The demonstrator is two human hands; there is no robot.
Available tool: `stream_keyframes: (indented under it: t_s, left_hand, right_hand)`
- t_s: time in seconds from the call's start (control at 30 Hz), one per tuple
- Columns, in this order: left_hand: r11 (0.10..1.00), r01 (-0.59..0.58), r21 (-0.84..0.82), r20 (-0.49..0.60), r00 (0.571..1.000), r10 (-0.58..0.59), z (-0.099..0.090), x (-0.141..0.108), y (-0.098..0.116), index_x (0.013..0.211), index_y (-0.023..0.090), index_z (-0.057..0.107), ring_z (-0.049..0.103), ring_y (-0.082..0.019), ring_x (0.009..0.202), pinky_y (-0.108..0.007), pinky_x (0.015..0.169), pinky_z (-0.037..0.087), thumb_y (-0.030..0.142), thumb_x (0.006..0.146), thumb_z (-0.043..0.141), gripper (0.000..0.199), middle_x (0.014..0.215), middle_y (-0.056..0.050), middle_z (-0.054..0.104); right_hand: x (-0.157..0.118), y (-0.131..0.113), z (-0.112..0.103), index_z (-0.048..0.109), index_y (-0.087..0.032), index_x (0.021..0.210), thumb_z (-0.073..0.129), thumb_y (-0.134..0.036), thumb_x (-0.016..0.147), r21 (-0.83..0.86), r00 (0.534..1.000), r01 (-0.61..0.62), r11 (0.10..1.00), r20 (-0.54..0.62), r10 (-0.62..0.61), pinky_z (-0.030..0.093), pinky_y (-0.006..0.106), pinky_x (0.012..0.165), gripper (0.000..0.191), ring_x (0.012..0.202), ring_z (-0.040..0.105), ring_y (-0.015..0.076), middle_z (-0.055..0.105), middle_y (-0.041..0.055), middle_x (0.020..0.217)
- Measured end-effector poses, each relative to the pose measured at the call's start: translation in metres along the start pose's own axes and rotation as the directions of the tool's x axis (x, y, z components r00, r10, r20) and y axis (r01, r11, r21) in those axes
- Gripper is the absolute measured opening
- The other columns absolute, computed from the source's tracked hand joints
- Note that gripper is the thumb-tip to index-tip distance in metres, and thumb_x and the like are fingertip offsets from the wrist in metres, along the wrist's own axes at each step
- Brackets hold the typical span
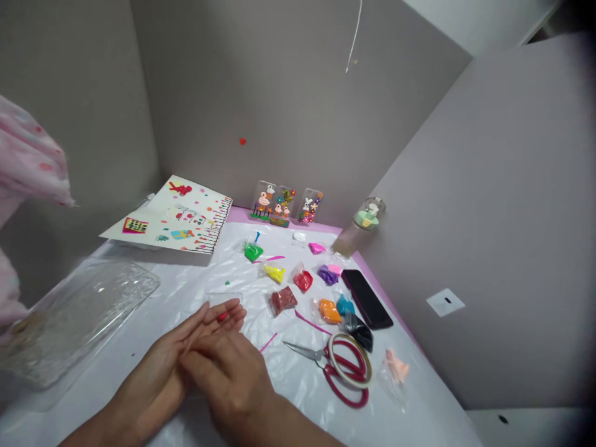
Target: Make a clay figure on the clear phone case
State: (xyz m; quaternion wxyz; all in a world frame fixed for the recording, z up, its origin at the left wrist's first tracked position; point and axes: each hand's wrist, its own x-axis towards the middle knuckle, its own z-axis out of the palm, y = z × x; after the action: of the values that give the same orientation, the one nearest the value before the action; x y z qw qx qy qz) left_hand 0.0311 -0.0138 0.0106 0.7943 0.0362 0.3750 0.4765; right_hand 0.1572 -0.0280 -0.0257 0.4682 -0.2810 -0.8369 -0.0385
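My left hand (172, 357) is turned palm up with its fingers lightly curled, and a small red piece of clay (222, 316) rests at them. Over that palm lies my right hand (235, 375), its fingers bent and closed against it; whatever may be between them is hidden. Just beyond my fingertips is a clear flat case (225, 297), partly covered by the left hand. Bagged lumps of coloured clay lie past it, among them brown (283, 300), red (302, 280), yellow (274, 274) and orange (329, 311).
Red-handled scissors (344, 372) lie at the right under a tape roll (367, 372). Behind them is a dark phone (367, 299). Three decorated phone cases (263, 200) lean at the wall. A drawing book (186, 217) and a clear plastic tray (88, 316) are at the left, near a pink sleeve (30, 155).
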Motion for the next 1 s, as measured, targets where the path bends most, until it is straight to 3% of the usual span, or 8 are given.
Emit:
stream_keyframes:
  t_s: [0.13,0.27,0.37,0.43,0.57,0.7,0.87,1.0]
  left_hand:
    - [0.998,0.002,-0.061,-0.059,0.998,-0.006,0.008,-0.003,0.003,0.146,0.0,0.06,0.085,-0.023,0.095,-0.029,0.082,0.069,0.019,0.112,0.039,0.044,0.107,-0.02,0.084]
    - [0.987,0.009,-0.158,-0.001,1.0,-0.009,0.007,-0.001,0.01,0.159,0.002,0.046,0.085,-0.026,0.099,-0.034,0.081,0.07,0.03,0.115,0.031,0.054,0.112,-0.023,0.083]
    - [0.986,0.01,-0.166,0.024,1.0,-0.006,0.004,0.001,0.015,0.162,0.006,0.041,0.084,-0.028,0.101,-0.036,0.08,0.07,0.036,0.114,0.033,0.057,0.119,-0.024,0.082]
    - [0.986,-0.008,-0.168,0.055,0.998,0.017,0.0,0.002,0.018,0.164,0.007,0.039,0.083,-0.029,0.107,-0.038,0.085,0.069,0.043,0.113,0.035,0.062,0.125,-0.024,0.08]
    - [0.984,0.018,-0.176,0.182,0.983,0.015,-0.011,0.006,0.021,0.167,0.005,0.029,0.074,-0.031,0.127,-0.042,0.103,0.062,0.052,0.111,0.037,0.074,0.139,-0.027,0.072]
    - [0.98,0.004,-0.201,0.233,0.971,0.043,-0.019,0.012,0.019,0.17,0.006,0.02,0.072,-0.03,0.13,-0.041,0.111,0.058,0.056,0.109,0.043,0.082,0.141,-0.027,0.072]
    - [0.981,0.012,-0.192,0.221,0.975,0.031,-0.017,0.014,0.017,0.168,0.002,0.024,0.073,-0.032,0.127,-0.042,0.103,0.063,0.055,0.11,0.04,0.08,0.141,-0.03,0.07]
    - [0.979,-0.018,-0.201,0.215,0.975,0.062,-0.015,0.014,0.018,0.166,0.0,0.028,0.073,-0.032,0.127,-0.039,0.099,0.066,0.057,0.11,0.04,0.081,0.141,-0.032,0.069]
  right_hand:
    - [0.002,0.005,0.002,0.07,-0.01,0.122,0.051,-0.013,0.107,-0.041,0.995,0.073,0.997,0.068,-0.07,0.057,0.031,0.109,0.025,0.113,0.072,0.0215,0.079,0.0108,0.117]
    - [0.002,0.005,-0.004,0.063,-0.008,0.139,0.057,-0.022,0.107,-0.063,0.983,0.095,0.993,0.164,-0.084,0.041,0.039,0.128,0.036,0.141,0.06,0.025,0.073,0.0142,0.139]
    - [-0.003,0.001,-0.003,0.06,-0.007,0.143,0.063,-0.045,0.106,-0.071,0.969,0.134,0.988,0.22,-0.115,0.035,0.043,0.132,0.053,0.15,0.052,0.0285,0.068,0.0162,0.148]
    - [-0.005,-0.001,-0.001,0.057,-0.008,0.147,0.06,-0.052,0.106,-0.044,0.959,0.13,0.99,0.258,-0.114,0.034,0.04,0.132,0.06,0.152,0.05,0.026,0.066,0.0147,0.151]
    - [-0.007,-0.005,0.0,0.044,-0.004,0.157,0.063,-0.06,0.102,-0.087,0.965,0.003,0.996,0.26,0.02,0.032,0.05,0.131,0.081,0.159,0.039,0.0307,0.055,0.0194,0.159]
    - [-0.009,-0.009,0.003,0.048,-0.005,0.155,0.062,-0.036,0.107,-0.119,0.966,0.047,0.992,0.26,-0.014,0.028,0.046,0.133,0.059,0.161,0.035,0.0273,0.055,0.0138,0.161]
    - [-0.016,-0.013,0.012,0.055,-0.003,0.149,0.061,-0.045,0.106,-0.211,0.984,0.031,0.977,0.179,0.007,0.028,0.049,0.131,0.06,0.159,0.038,0.0294,0.06,0.0171,0.155]
    - [-0.018,-0.013,0.011,0.058,-0.012,0.148,0.061,-0.032,0.107,-0.189,0.96,0.114,0.975,0.273,-0.06,0.032,0.044,0.131,0.046,0.16,0.035,0.0235,0.06,0.0091,0.157]
